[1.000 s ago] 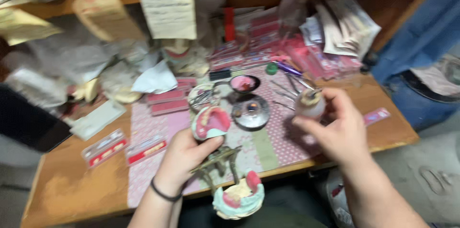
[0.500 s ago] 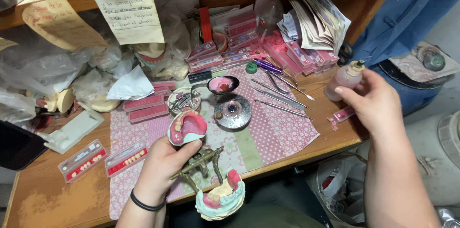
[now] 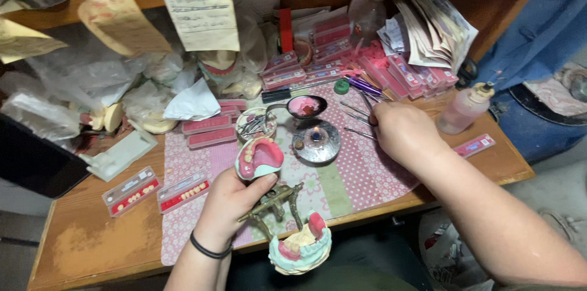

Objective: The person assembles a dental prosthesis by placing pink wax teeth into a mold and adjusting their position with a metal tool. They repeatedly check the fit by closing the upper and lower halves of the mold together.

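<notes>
The left hand is wrapped around a brass hinged frame with a pink denture model up top and a second one hanging off the desk's front edge, so I'd keep that grip steady and level. The right hand is curled over the thin metal tools just right of the little lit burner; can't tell if it's pinching one yet. Space is tight: come in from the right, clear of the flame and the squeeze bottle.

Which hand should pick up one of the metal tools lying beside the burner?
Probably the right hand: its fingers are already over the metal hand tools, just right of the small burner. The left hand is occupied holding the denture model on its articulator.
</notes>
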